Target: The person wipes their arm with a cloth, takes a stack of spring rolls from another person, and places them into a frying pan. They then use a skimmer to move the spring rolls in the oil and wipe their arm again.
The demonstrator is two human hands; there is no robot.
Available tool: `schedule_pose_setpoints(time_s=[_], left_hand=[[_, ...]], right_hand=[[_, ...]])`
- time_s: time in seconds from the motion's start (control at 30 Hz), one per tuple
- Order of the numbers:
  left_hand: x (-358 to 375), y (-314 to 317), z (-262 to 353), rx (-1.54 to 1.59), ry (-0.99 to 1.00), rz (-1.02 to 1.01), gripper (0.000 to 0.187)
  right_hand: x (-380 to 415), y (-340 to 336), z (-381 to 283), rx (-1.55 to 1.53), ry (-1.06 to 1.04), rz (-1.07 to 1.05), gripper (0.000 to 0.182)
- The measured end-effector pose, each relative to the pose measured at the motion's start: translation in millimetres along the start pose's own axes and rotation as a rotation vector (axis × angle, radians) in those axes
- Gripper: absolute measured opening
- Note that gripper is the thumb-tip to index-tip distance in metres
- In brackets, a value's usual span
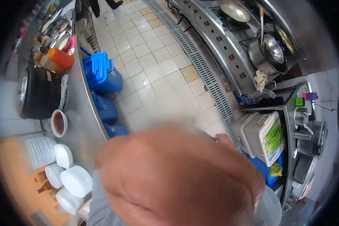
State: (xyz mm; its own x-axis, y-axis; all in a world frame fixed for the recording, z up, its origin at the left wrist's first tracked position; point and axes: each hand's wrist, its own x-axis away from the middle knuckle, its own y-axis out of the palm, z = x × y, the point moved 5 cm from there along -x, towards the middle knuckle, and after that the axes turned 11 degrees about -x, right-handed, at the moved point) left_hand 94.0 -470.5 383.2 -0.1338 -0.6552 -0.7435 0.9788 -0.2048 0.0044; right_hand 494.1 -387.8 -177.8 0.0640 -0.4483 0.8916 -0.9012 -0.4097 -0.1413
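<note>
Blurred bare skin, which looks like my left hand (177,173), fills the lower middle of the head view, very close to the camera. Its fingers cannot be made out, nor whether it holds anything. Behind its upper right edge shows a small part of what appears to be my right hand (225,141). Those fingers look closed at a thin, dark-tipped thing that I cannot make out; the rest is hidden. Grey cloth (101,205) lies at the lower left of the skin.
The left steel counter (77,109) holds white bowls (76,180), a sauce bowl (59,123) and a black cooker (39,92). Blue bins (101,73) stand beneath its edge. At right are a stove (224,43), a pot (265,56) and a box of green stalks (274,139).
</note>
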Motion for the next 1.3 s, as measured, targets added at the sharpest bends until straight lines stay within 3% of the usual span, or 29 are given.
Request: schedule_pose_setpoints(time_s=[0.07,0.1,0.17,0.2,0.27,0.3,0.4,0.5,0.73,0.83,0.87,0.9,0.97,1.0,1.1,1.13,1.27,1.3], left_hand=[[-7,8,-8,0.084,0.007,-0.01,0.021],[-12,11,-11,0.138,0.01,-0.017,0.021],[-20,19,-19,0.221,0.012,-0.03,0.021],[-25,22,-23,0.269,0.012,-0.036,0.021],[-36,30,-34,0.369,0.018,-0.047,0.021],[-42,34,-39,0.422,0.02,-0.05,0.021],[-60,54,-63,0.633,0.003,-0.029,0.021],[-76,74,-84,0.826,-0.014,0.02,0.021],[-115,86,-114,1.003,-0.014,0.03,0.02],[-163,59,-105,0.597,-0.216,-0.71,0.012],[-165,56,-111,0.433,-0.276,-0.943,0.01],[-167,57,-114,0.429,-0.275,-0.952,0.01],[-167,64,-118,0.432,-0.209,-0.465,0.01],[-158,69,-119,0.435,-0.17,-0.226,0.011],[-124,51,-135,0.439,-0.036,0.496,0.012],[-154,22,-153,0.374,0.345,0.125,0.014],[-153,-4,-156,0.409,0.287,0.211,0.015],[-164,-13,-151,0.33,0.292,0.34,0.017]], right_hand=[[1,-2,-13,0.258,-0.247,-0.203,0.03],[-1,-2,-15,0.245,-0.252,-0.196,0.03],[-6,-12,-2,-0.022,-0.016,0.059,0.029],[-6,-20,4,-0.038,-0.013,0.066,0.029],[-6,-29,-7,0.209,-0.307,-0.077,0.026],[-4,-34,-7,0.199,-0.316,-0.067,0.026],[-10,-48,4,0.301,-0.268,-0.001,0.022],[-22,-71,23,-0.108,0.012,0.105,0.021],[-38,-115,39,-0.213,-0.013,0.16,0.025],[-42,-116,49,-0.216,0.035,0.118,0.026],[-39,-113,41,0.078,-0.22,0.018,0.023],[-44,-109,41,0.071,-0.226,0.019,0.023],[-45,-100,47,-0.139,0.051,0.075,0.019],[-54,-93,54,-0.305,0.061,0.06,0.016],[-33,-68,-8,-0.078,0.005,0.084,0.015],[-32,-63,-21,-0.126,0.023,0.068,0.015],[-38,-46,-74,-0.29,0.01,0.19,0.017],[-46,-44,-81,-0.301,0.008,0.192,0.017]])
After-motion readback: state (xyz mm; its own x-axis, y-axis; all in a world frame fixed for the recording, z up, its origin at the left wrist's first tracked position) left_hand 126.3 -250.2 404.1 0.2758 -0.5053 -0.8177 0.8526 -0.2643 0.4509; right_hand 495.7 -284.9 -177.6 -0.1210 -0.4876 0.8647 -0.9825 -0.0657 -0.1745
